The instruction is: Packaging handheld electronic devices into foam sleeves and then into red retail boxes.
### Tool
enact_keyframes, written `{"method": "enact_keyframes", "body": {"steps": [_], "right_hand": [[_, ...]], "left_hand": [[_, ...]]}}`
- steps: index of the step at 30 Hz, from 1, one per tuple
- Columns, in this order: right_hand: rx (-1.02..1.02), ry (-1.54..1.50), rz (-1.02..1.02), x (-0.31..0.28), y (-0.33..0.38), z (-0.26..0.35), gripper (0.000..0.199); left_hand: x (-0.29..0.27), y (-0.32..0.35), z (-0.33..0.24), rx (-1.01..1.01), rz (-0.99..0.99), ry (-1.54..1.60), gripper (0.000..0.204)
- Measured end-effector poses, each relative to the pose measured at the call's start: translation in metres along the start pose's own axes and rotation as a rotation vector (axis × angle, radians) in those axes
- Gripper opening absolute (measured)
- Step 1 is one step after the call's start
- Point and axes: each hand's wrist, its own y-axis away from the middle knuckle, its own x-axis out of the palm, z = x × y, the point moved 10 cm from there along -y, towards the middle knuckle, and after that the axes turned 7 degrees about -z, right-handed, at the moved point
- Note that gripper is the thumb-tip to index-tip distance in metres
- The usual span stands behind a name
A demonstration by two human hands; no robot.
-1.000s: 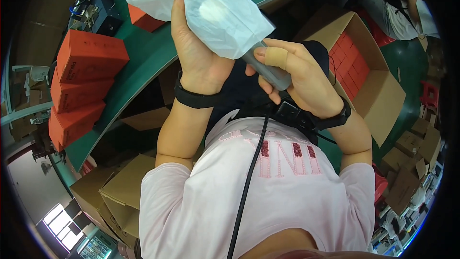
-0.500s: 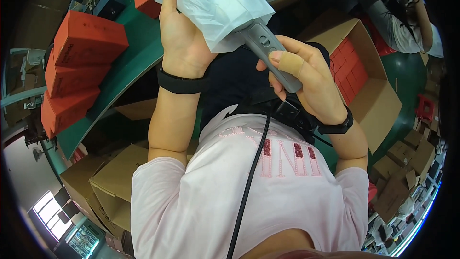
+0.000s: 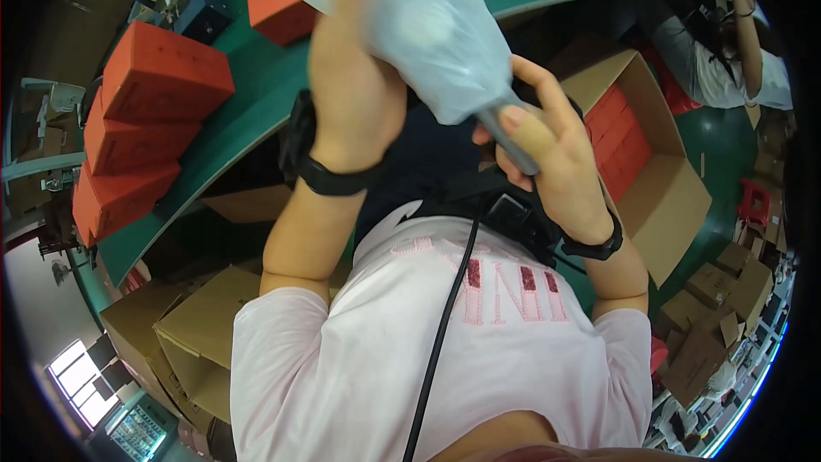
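Note:
A translucent white plastic bag (image 3: 462, 56) covers the head and upper part of a handheld device, whose pale head shows faintly through it. Only the lower end of its grey handle (image 3: 516, 152) sticks out. My right hand (image 3: 556, 150) is closed around that handle, its bandaged thumb on top beside the bag's mouth. My left hand (image 3: 355, 94), smeared by motion, grips the bag's left side with the thumb in front. The other left fingers are hidden behind the plastic.
Orange-red boxes (image 3: 167, 73) stand stacked on the green table (image 3: 256, 77), with another red box (image 3: 280, 19) nearer the bag. An open carton (image 3: 663, 197) of red boxes is at right. More cartons (image 3: 201, 334) lie lower left. A co-worker (image 3: 770, 77) sits far right.
The bag has come down over the device and now covers most of the handle, hiding its buttons. My left hand has moved slightly down and to the right with it.

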Motion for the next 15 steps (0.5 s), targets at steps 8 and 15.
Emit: {"method": "enact_keyframes", "body": {"steps": [8,15], "right_hand": [[-0.147,-0.38,-0.042,-0.032,-0.019,0.011,0.072],[0.02,-0.604,0.139,-0.049,-0.027,-0.008,0.064]], "left_hand": [[0.047,0.052,0.07,-0.209,0.069,-0.164,0.044],[0.086,0.042,0.091,-0.593,0.264,0.431,0.047]]}}
